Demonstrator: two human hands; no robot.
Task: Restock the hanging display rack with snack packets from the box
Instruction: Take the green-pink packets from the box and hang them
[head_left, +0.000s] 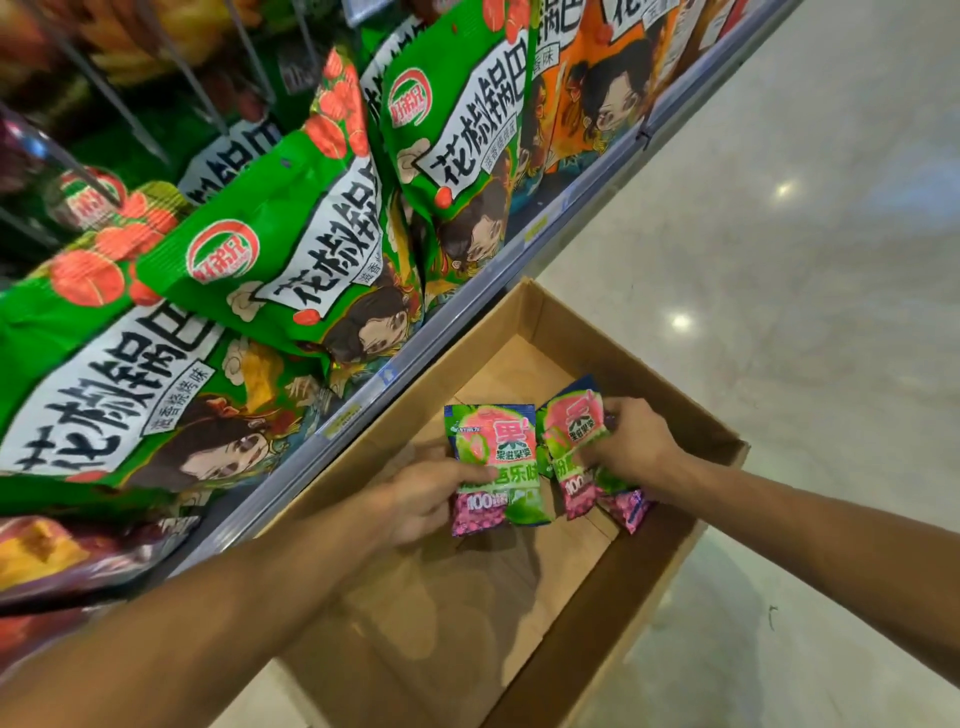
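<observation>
— Both hands are down inside the cardboard box (670, 395), see? His left hand (426, 499) pinches a green-and-pink snack packet (496, 467), thumb across its front and fingers curled behind it.

— And the right hand (631, 441)?

— It grips a second packet (574, 441) of the same kind, fingers curled over its right edge. That one stands just beside the first, tilted a little towards it. Below the right hand another pink packet corner (631, 512) pokes out; I can't tell whether it is held too or simply lies on the box floor.

— Where does the box sit?

— On the pale glossy floor (805, 260), open at the top, pushed up against the shelf rail (467, 306) that runs to the left of the left hand.

— And the rack?

— Above and left of both hands: big green snack bags (291, 249) hang in overlapping rows from metal pegs (130, 114), with orange bags (597, 78) further along. Beyond the left forearm, low down, there are dark red and yellow bags (62, 556).
</observation>
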